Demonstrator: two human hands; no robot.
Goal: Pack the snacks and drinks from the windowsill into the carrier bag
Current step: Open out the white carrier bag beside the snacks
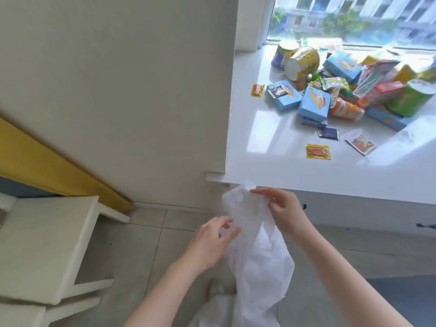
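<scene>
A thin white plastic carrier bag hangs in front of me, below the windowsill's front edge. My right hand pinches its top. My left hand is beside the bag with loosely curled fingers touching its left side. On the white windowsill lies a pile of snacks: blue boxes, yellow cans, a green tub, an orange packet and several small sachets.
A window stands behind the pile. A white stool is at my left on the tiled floor. A yellow board leans along the wall. My foot shows below the bag.
</scene>
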